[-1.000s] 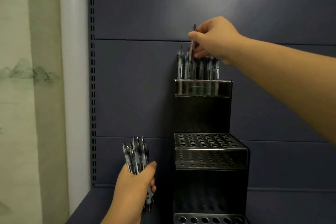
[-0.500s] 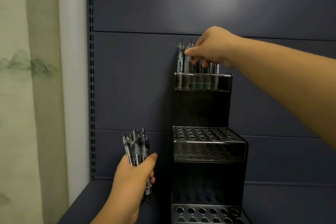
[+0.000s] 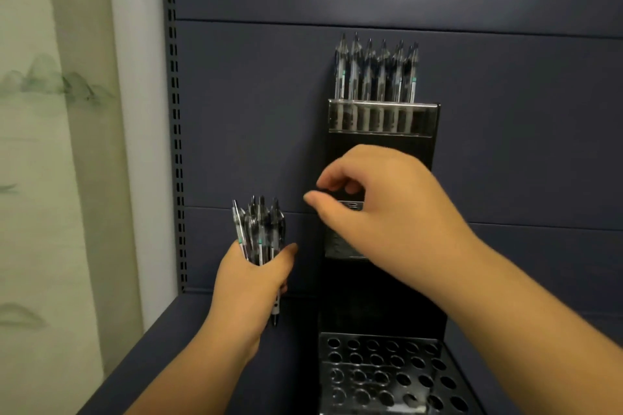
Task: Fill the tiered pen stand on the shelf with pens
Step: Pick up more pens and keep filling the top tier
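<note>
The black tiered pen stand (image 3: 384, 120) stands on the shelf against the back panel. A row of several clear-barrelled pens (image 3: 376, 74) sits upright in its top tier. Its bottom tier (image 3: 381, 371) shows many empty holes. My right hand (image 3: 387, 209) hovers in front of the middle tier and hides most of it; thumb and forefinger are apart with nothing between them. Left of the stand, my left hand (image 3: 249, 283) grips an upright bundle of several pens (image 3: 259, 232). The right thumb tip points toward that bundle, a short gap away.
The dark blue shelf floor (image 3: 188, 340) runs left of the stand. A slotted metal upright (image 3: 175, 145) edges the blue back panel. Beyond it is a white post and a pale wall hanging (image 3: 50, 145) with a green landscape print.
My right hand let go of the pen in the top tier and came down in front of the middle tier, toward the bundle. The view tilted downward. The left hand stayed put.
</note>
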Tool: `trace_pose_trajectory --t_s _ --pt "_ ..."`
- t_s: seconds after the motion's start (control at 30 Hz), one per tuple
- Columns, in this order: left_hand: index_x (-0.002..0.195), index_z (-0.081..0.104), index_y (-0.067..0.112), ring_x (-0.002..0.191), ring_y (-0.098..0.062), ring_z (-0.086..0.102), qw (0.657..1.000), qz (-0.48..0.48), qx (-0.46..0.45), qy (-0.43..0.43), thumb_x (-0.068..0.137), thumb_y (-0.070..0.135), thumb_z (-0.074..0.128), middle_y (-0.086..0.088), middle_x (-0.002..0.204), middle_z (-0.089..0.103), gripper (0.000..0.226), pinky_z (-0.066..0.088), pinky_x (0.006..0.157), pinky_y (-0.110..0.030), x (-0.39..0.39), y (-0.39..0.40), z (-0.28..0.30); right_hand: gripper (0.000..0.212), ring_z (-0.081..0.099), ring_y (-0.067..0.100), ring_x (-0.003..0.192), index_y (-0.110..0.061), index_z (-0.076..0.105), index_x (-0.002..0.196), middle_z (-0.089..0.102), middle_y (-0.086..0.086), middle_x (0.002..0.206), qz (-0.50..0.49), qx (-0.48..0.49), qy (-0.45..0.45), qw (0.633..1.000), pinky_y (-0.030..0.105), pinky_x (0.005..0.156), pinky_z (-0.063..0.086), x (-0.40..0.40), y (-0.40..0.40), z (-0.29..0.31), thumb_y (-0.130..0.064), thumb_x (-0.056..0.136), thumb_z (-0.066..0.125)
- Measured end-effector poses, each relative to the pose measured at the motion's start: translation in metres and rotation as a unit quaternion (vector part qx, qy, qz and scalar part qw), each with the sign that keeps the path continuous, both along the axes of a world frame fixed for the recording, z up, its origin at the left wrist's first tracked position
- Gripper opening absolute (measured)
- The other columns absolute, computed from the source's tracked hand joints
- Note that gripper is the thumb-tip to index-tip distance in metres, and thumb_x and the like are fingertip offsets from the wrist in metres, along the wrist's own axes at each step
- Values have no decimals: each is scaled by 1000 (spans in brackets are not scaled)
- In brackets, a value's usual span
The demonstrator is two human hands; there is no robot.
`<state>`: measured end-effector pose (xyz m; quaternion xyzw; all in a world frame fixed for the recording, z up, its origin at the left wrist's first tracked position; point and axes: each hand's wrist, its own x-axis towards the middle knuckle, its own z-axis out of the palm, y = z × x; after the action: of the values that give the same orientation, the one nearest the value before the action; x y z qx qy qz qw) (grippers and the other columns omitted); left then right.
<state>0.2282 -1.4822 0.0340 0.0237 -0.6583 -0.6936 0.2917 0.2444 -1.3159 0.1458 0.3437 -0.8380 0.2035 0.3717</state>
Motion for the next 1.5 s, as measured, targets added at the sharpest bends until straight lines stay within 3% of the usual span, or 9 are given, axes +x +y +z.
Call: trace_pose_trajectory --t_s 0.23,0.5,0.67,0.8,0.97,1.07,1.17,1.3,1.5 --pt "62 59 34 54 -9 50 996 -17 -56 66 83 22 73 8 58 57 28 42 53 -29 13 9 13 24 57 6 97 -37 74 101 63 -19 99 -44 42 28 998 32 97 26 4 -10 -22 -53 93 58" --pt "62 59 33 52 -7 49 990 -54 -67 113 76 12 72 6 55 54 29 42 48 -17 28 15 23 40 53 3 98 -39 71 98 62 -20 98 20 31 -6 999 35 95 27 1 -12 -19 -67 91 44" --pt "77 65 36 60 -5 63 987 -41 -98 120 69 21 80 7 66 67 23 48 54 -20 30 12 25 30 54 0 99 -37 71 96 64 -19 94 37 6 -52 998 34 100 28 2 -9 -18 -62 89 56" --pt "92 67 32 74 -4 72 989 -16 -98 105 68 13 87 11 81 75 36 53 59 -21 32 17 27 14 62 -1 88 -32 70 82 68 -20 84 94 -71 -117 986 36 100 44 0 -8 -22 -43 89 66" --pt "96 65 25 70 -4 71 992 -11 -56 108 64 19 86 10 80 75 38 53 56 -16 33 19 26 14 67 1 76 -30 76 86 72 -14 79 123 -101 -179 971 27 76 56 -2 -3 -18 -41 91 68" --pt "77 65 29 58 -19 62 996 -12 10 83 60 45 92 -4 64 65 36 51 60 -37 24 13 21 15 64 -1 67 -23 76 84 70 -13 73 141 -166 -163 962 18 65 48 -5 6 -6 -34 92 70" --pt "73 63 28 56 -21 52 996 -24 70 56 73 35 86 -5 59 55 25 44 67 -47 11 4 13 15 66 12 73 -23 75 86 73 -3 80 156 -293 -149 931 31 71 54 -14 23 6 -32 94 67" --pt "85 55 12 56 -25 50 999 15 50 5 85 23 77 -7 54 53 24 45 66 -44 0 -1 3 19 62 8 72 -25 69 89 69 -5 80 199 -413 -150 876 31 62 48 -26 45 14 -30 102 56" --pt "79 58 11 55 -21 58 997 51 -46 -34 85 25 77 -10 60 61 25 46 57 -35 1 3 0 17 71 15 79 -22 64 91 74 0 87 230 -486 -23 843 27 63 58 -40 72 41 -19 105 55"
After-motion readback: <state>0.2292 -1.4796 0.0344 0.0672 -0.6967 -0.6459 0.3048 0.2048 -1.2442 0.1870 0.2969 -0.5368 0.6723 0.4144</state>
